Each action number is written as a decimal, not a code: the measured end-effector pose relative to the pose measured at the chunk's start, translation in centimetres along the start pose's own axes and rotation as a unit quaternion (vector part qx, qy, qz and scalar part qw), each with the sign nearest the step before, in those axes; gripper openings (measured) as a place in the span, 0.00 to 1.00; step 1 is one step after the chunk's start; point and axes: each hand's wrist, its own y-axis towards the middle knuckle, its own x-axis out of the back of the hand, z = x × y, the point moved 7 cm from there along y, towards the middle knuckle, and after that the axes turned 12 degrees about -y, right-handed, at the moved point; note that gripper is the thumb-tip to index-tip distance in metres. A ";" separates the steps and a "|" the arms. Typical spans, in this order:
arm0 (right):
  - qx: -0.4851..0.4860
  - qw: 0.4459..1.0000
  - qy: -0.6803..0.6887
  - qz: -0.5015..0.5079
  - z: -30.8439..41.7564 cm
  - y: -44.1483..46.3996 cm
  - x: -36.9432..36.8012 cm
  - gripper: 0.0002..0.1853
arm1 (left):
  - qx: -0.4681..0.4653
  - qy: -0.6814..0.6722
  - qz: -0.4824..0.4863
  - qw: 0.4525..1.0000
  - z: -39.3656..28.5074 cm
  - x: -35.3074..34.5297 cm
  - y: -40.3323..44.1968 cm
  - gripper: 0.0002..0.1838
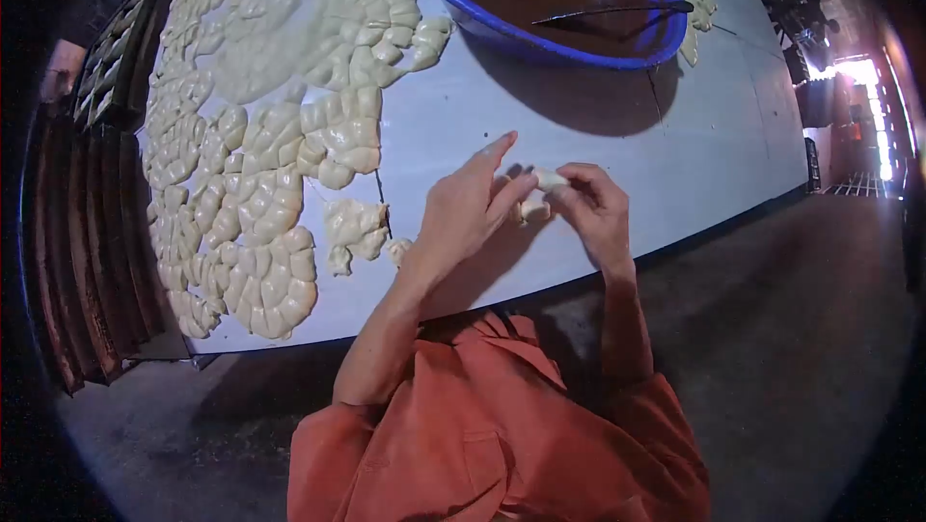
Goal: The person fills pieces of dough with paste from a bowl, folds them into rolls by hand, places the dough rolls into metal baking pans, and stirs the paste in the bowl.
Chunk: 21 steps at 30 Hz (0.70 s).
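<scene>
My right hand (595, 208) pinches a small pale piece of dough (548, 179) just above the white tabletop, thumb and fingers closed on it. From the other side, my left hand (468, 204) grips the same piece with a thumb and finger, while one of its fingers sticks out away from me. A lower part of the dough hangs between the hands, partly hidden by the left fingers. Left of my left forearm lies a ragged lump of dough (354, 230), with a smaller scrap (398, 251) beside the wrist.
Many glossy dough pieces (270, 199) cover the left side of the table (434, 117). At the far side stands a blue basin (579, 57) of brown liquid, a dark-handled tool (627, 13) lying across it. Dark wooden racks (92, 233) line the left edge.
</scene>
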 end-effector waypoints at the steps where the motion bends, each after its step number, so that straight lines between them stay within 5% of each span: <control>1: -0.024 1.000 -0.005 0.019 -1.2 0.4 0.1 0.14 | -0.036 0.059 0.044 0.997 -0.1 0.2 0.0 0.35; 4: -0.043 0.993 -0.076 0.084 -2.8 0.7 -0.5 0.16 | -0.112 0.245 0.107 0.957 0.7 -1.1 -0.9 0.39; 7: 0.124 0.953 -0.249 0.121 0.0 0.3 -1.1 0.22 | -0.080 0.259 0.121 0.955 2.0 -2.7 -1.0 0.34; 10: 0.178 0.931 -0.295 0.118 0.2 0.3 -1.0 0.24 | -0.138 0.252 0.099 0.953 2.5 -3.6 -1.0 0.32; 14: 0.096 0.917 -0.328 0.204 -0.8 0.2 -2.7 0.23 | -0.127 0.220 0.142 0.957 2.0 -4.2 -1.2 0.39; 18: 0.211 0.901 -0.357 0.125 1.3 0.0 -1.3 0.38 | -0.134 0.307 0.104 0.936 0.5 -1.8 -1.5 0.51; 19: 0.168 0.927 -0.310 0.130 0.9 0.2 -0.9 0.48 | -0.141 0.346 0.061 0.926 -0.7 -0.3 -1.7 0.55; 20: 0.168 0.927 -0.307 0.135 0.9 0.3 -0.8 0.48 | -0.135 0.348 0.061 0.926 -1.3 1.0 -1.9 0.55; 21: 0.194 0.908 -0.345 0.133 1.1 0.3 -0.9 0.50 | -0.070 0.352 0.102 0.928 -0.9 2.1 -2.2 0.59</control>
